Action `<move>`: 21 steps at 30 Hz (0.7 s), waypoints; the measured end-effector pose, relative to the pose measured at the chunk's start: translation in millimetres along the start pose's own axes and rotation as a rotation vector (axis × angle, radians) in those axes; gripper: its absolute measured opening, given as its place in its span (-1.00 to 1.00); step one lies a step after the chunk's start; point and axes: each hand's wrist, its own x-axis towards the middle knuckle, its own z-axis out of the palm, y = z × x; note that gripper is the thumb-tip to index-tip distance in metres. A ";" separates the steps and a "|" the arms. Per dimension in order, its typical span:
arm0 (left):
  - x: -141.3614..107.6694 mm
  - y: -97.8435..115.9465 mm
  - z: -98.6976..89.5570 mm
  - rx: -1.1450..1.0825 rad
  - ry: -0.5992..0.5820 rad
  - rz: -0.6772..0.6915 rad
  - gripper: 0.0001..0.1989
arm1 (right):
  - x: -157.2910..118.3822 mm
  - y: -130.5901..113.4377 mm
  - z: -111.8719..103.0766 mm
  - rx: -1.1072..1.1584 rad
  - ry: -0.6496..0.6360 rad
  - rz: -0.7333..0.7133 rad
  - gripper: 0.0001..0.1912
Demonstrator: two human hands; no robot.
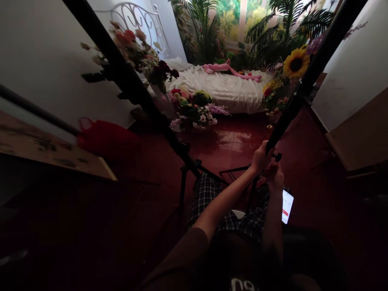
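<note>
On the right rises a black stand (pixel 292 107), slanting up and out of view. My left hand (pixel 261 157) is wrapped round its pole, the arm reaching across my lap. Just below, my right hand (pixel 275 176) is closed at the stand's lower part, beside a small black knob (pixel 277 157). Dim light hides exactly what its fingers grip. A second black stand (pixel 142 101) leans up to the left, its legs near my knees. A lit phone (pixel 287 206) shows beside my right forearm.
Ahead is a bed (pixel 224 87) with white bedding and a pink plush toy (pixel 230 70). Flower bunches (pixel 197 107) and a sunflower (pixel 296 63) stand before it. A red bag (pixel 106 137) lies left, near a wooden panel (pixel 60 149). Another board (pixel 360 129) leans right.
</note>
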 end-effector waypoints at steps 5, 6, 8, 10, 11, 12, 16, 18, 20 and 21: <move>-1.2 1.4 -1.2 0.013 0.008 0.015 -0.67 | 2.0 7.3 3.0 0.206 0.020 0.115 -0.66; -1.1 1.5 -1.5 0.018 0.011 0.017 -0.67 | 1.5 7.8 3.3 0.229 0.026 0.126 -0.65; -1.0 1.4 -1.7 0.028 0.019 0.028 -0.67 | 0.1 8.4 3.8 0.261 0.038 0.139 -0.64; -0.9 0.8 -1.7 0.036 0.026 0.045 -0.69 | -1.0 8.7 3.9 0.279 0.045 0.144 -0.64; -0.9 0.5 -1.6 0.037 0.030 0.055 -0.69 | -1.3 8.8 3.8 0.284 0.048 0.146 -0.64; -1.1 0.1 -1.6 0.034 0.033 0.064 -0.70 | -1.5 8.9 3.7 0.287 0.051 0.146 -0.64; -1.9 -0.6 -1.7 0.019 0.048 0.113 -0.72 | -1.6 9.5 3.0 0.300 0.075 0.134 -0.65; -2.3 -0.2 -2.2 0.004 0.051 0.132 -0.73 | -2.0 9.9 2.7 0.308 0.084 0.123 -0.65; -2.6 0.8 -2.8 -0.007 0.047 0.133 -0.72 | -3.3 10.4 2.3 0.303 0.086 0.107 -0.63; -2.7 1.3 -3.2 -0.007 0.047 0.132 -0.72 | -4.1 10.5 2.3 0.293 0.082 0.098 -0.62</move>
